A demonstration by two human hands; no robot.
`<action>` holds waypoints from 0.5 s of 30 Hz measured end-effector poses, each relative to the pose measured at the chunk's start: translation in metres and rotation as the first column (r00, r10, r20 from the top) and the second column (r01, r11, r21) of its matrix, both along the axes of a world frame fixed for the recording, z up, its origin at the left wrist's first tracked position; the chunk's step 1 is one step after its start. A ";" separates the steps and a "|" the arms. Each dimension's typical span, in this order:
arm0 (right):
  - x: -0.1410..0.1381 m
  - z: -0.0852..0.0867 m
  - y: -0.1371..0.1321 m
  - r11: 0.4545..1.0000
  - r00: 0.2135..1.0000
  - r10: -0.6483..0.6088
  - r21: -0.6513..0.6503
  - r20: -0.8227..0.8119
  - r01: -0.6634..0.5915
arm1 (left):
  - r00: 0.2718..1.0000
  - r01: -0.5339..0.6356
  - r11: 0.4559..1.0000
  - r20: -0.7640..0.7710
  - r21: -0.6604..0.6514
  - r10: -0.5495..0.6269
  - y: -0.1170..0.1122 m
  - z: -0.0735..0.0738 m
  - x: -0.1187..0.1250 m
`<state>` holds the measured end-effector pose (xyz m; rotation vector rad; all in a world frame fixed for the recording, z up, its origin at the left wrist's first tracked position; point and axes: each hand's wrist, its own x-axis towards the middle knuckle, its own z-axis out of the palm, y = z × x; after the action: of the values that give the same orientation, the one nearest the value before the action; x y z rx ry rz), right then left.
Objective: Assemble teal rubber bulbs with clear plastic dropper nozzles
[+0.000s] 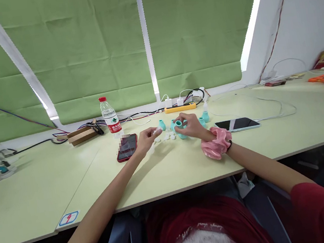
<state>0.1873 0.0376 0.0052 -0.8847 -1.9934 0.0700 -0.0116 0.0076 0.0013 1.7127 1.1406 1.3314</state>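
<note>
Pale tabletop (186,166) stretches across the view. On it, the left hand (147,138) pinches a small translucent piece (157,131) between thumb and fingertips; the right hand (193,126), fingers curled, grips a teal cup (180,129) amid other teal cups (205,117) and white discs (172,137). Beyond lie a yellow power strip (180,108), then green blinds (197,32).

A hand has its widest lane on the near side of the yellow power strip (180,108), over the bare worktop (171,176) between the two forearms. Closer to the strip, teal pieces (161,125), the left hand (150,138) and the right hand (191,126) block that lane. Left of the strip, the bottle (110,118) stands tall behind a red-cased phone (127,147). To its right, white cables (283,105) loop beyond a flat pale-cased phone (237,124).
</note>
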 end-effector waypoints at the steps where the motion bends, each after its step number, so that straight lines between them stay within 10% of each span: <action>1: -0.005 -0.003 -0.005 0.999 0.999 0.044 -0.023 0.023 -0.044 | 1.000 0.003 1.000 0.029 -0.015 -0.002 0.000 0.001 0.000; 15: -0.016 -0.021 -0.010 0.997 0.950 -0.053 0.078 0.307 0.031 | 0.896 0.409 0.886 0.282 -0.217 -0.344 -0.006 0.000 0.000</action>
<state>0.1708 0.0278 -0.0159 -0.9362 -2.2496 -0.1746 -0.0113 0.0021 0.0008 1.4394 0.7595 1.0451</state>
